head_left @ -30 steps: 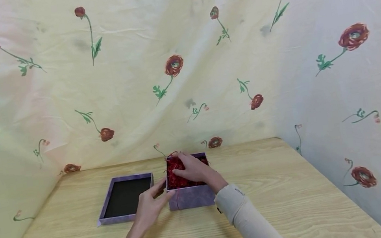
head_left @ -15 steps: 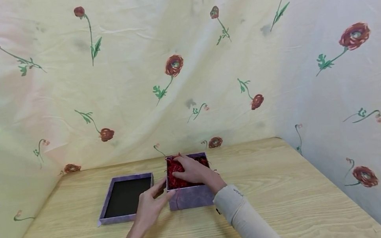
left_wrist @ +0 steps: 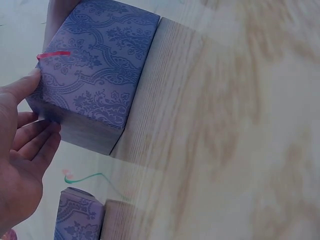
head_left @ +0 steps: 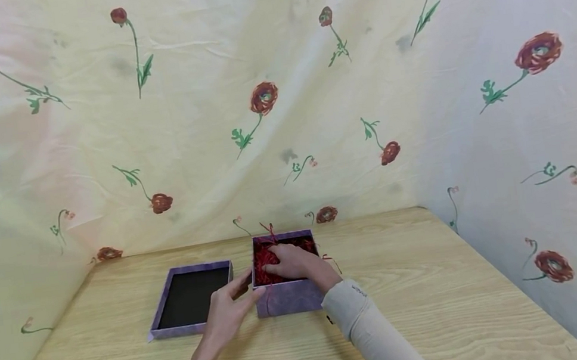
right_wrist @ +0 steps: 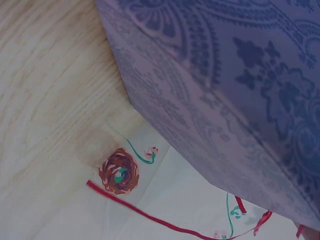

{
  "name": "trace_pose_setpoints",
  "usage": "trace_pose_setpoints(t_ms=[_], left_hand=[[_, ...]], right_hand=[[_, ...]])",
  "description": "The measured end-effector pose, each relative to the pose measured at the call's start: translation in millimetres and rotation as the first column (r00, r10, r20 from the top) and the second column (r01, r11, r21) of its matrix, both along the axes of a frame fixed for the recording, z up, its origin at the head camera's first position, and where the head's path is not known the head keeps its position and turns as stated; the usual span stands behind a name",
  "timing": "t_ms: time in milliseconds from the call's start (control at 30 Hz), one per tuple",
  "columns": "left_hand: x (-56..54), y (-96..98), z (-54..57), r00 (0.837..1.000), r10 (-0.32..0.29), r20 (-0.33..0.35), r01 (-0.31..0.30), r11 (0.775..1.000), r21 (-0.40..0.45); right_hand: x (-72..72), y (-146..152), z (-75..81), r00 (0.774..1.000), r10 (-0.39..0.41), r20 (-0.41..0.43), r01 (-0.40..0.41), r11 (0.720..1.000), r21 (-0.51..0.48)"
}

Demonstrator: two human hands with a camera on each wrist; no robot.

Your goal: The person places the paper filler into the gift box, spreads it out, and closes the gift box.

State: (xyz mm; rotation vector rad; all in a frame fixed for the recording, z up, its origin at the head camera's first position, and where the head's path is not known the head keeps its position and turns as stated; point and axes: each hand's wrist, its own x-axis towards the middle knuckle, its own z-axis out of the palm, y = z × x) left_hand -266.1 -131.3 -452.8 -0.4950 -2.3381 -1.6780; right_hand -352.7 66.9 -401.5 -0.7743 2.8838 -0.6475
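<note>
Advise steadying box (head_left: 292,299) with spread left grip (head_left: 227,310), pressing red shreds (head_left: 262,256) evenly beneath right grip (head_left: 300,262); cannot tell whether pinching.

PLACE: small tabletop nook, wider room's kind (home, studio, other) cannot be told | WALLS: pale, creased fabric (head_left: 195,125) at back, left and right, printed with red flowers (head_left: 263,98) on green stems | SURFACE: light wood-grain table (head_left: 471,301), its far edge close to the fabric | LIGHT: soft, bright
</note>
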Motion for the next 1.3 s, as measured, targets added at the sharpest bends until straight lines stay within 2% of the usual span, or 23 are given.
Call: trace_pose_setpoints(t_ms=[300, 567, 767, 900, 1000, 1133, 1300], left_hand=[[-0.4, 0.9, 0.2, 1.000, 0.000, 0.003, 0.000, 1.000, -0.003], [-1.5, 0.6, -1.3, 1.000, -0.004, 0.000, 0.004, 1.000, 0.001], [-0.4, 0.8, -0.9, 1.000, -0.004, -0.004, 0.004, 1.000, 0.000], [0.9, 1.1, 0.4, 1.000, 0.002, -0.001, -0.002, 1.000, 0.006], [1.0, 1.2, 0.9, 1.000, 0.002, -0.001, -0.002, 1.000, 0.005], [0.4, 1.0, 1.1, 1.000, 0.002, -0.004, -0.002, 1.000, -0.003], [-0.8, 1.5, 0.8, 1.000, -0.002, -0.024, 0.002, 1.000, -0.003]], right_hand=[[2.0, -1.5, 0.3, 0.997, -0.056, 0.056, 0.051, 0.995, 0.082], [0.7, -3.3, 0.4, 0.997, -0.058, 0.059, 0.051, 0.992, 0.112], [1.1, -2.1, -1.1, 0.998, -0.054, -0.032, 0.058, 0.990, 0.132], [7.5, -0.6, 2.0, 0.991, -0.067, -0.112, 0.083, 0.986, 0.147], [13.8, 1.3, 6.2, 0.986, -0.064, -0.154, 0.083, 0.989, 0.120], [20.3, 5.3, 12.5, 0.972, -0.085, -0.221, 0.103, 0.992, 0.068], [21.7, 9.9, 14.4, 0.946, -0.148, -0.288, 0.156, 0.988, 0.005]])
